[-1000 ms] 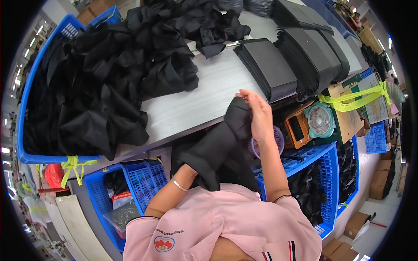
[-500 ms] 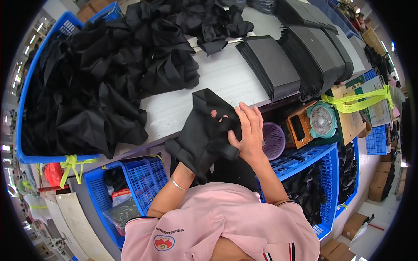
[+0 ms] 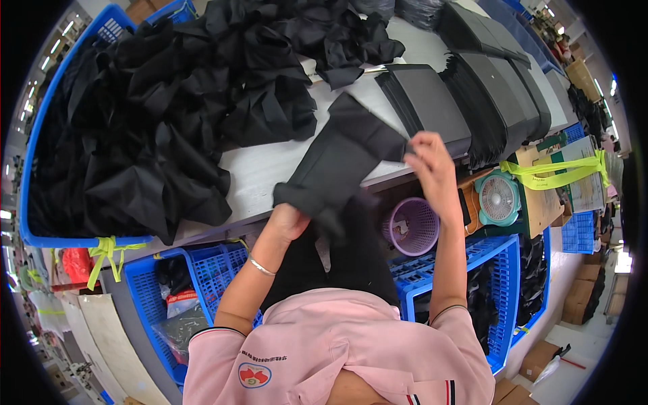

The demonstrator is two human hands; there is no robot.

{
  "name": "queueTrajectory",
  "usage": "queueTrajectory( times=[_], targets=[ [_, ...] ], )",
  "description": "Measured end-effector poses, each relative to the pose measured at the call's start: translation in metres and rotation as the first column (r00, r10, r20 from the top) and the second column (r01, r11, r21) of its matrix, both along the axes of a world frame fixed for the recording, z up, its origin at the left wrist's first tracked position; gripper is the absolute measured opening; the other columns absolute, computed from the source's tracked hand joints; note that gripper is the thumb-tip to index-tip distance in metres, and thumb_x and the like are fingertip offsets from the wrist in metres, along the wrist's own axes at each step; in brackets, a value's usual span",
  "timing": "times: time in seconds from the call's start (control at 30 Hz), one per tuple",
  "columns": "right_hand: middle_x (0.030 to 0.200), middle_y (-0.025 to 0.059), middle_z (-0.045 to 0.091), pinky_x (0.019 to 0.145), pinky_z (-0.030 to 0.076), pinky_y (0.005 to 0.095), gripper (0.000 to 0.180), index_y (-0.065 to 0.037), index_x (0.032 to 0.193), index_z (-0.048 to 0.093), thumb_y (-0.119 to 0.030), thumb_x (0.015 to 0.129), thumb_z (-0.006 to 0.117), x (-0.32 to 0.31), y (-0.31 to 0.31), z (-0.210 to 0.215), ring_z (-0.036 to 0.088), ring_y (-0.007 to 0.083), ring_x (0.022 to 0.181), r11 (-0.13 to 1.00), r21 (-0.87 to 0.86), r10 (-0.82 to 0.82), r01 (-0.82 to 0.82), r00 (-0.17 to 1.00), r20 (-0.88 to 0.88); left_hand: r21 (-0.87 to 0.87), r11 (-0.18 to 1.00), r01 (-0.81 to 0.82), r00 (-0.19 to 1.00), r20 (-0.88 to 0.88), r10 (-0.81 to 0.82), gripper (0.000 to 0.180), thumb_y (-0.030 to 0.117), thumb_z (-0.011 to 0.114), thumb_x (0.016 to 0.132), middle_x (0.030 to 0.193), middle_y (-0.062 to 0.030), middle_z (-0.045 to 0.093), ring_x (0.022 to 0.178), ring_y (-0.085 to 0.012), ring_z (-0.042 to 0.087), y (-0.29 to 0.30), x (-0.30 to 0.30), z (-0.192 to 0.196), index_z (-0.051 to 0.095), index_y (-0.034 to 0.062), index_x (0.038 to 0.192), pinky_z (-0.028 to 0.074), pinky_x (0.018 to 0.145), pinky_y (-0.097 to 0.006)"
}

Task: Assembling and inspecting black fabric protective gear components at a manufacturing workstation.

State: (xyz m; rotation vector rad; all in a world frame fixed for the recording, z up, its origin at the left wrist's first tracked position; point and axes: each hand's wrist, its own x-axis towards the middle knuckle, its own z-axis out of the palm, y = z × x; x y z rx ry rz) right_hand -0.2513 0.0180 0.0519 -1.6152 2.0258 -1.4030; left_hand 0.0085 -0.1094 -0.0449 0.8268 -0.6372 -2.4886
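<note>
From my end I see a black cloth piece (image 3: pixel 341 162) stretched between two hands, slanting above the front edge of the bench (image 3: pixel 256 165), its upper end over the pale top. I have the left hand (image 3: pixel 289 221) at the cloth's lower end; fabric hides most of its fingers, so I cannot tell how far they are closed. The right hand (image 3: pixel 437 169) pinches the cloth's right corner, its fingers curled in with hardly a gap. To the left, I see a big heap of loose black fabric (image 3: pixel 155 121) filling a large blue crate (image 3: pixel 88 241) and spreading across the bench. To the right, stacks of flat black pieces (image 3: pixel 432 101) lie near the cloth. Below the right hand I make out a purple basket (image 3: pixel 424 226), with a teal fan (image 3: pixel 498 197) beyond it. A blue basket (image 3: pixel 214 273) stands by the left forearm, another blue basket (image 3: pixel 507 290) by the right.
</note>
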Motion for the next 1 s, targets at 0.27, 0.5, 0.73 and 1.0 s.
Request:
queueTrajectory(
  times=[0.27,0.5,0.73,1.0],
  targets=[
    [0.139,0.0126,0.049,0.099,0.050,0.0316,0.031,0.003,0.128,0.058,-0.001,0.097,0.061,-0.007,-0.047,-0.062,0.062,0.0192,0.113,0.889,-0.277,-0.259,0.366,0.898,0.356,-0.399,0.883,0.247,0.959,0.229,-0.165,0.033,0.018,0.058,0.102,0.119,-0.0141,0.068,0.108,-0.0189,0.067,0.022,-0.006,0.005,0.062,-0.0041,0.126,0.053,0.094,-0.031],
    [0.102,0.0008,0.068,0.080,0.048,0.0222,0.025,0.001,0.118,0.069,-0.015,0.100,0.062,0.055,0.026,-0.137,0.059,0.0069,0.088,0.943,0.060,-0.257,0.329,0.598,0.759,-0.887,0.460,0.040,0.911,0.221,0.348,0.025,0.015,0.063,0.098,0.116,-0.0083,0.065,0.103,-0.0114,0.061,-0.030,-0.011,0.015,0.065,-0.0014,0.117,0.048,0.091,-0.027],
    [0.122,0.0030,0.068,0.091,0.050,0.0264,0.034,-0.002,0.129,0.063,-0.010,0.096,0.066,0.053,-0.019,-0.113,0.062,0.0110,0.107,0.994,-0.084,0.077,0.077,0.081,0.994,-0.295,0.907,0.300,0.953,0.043,-0.301,0.043,0.030,0.056,0.104,0.125,-0.0052,0.062,0.116,-0.0132,0.057,-0.074,-0.049,0.004,0.054,-0.0003,0.135,0.043,0.102,-0.027],
    [0.100,0.0004,0.070,0.075,0.052,0.0271,0.017,-0.001,0.103,0.067,-0.004,0.087,0.074,0.052,-0.046,-0.117,0.064,0.0113,0.081,0.908,0.182,-0.406,0.376,0.899,0.167,-0.161,0.892,0.422,0.876,-0.180,-0.447,0.046,0.017,0.067,0.096,0.113,-0.0034,0.067,0.103,-0.0094,0.063,-0.070,-0.062,-0.024,0.054,0.0003,0.136,0.050,0.092,-0.024]
  ],
)
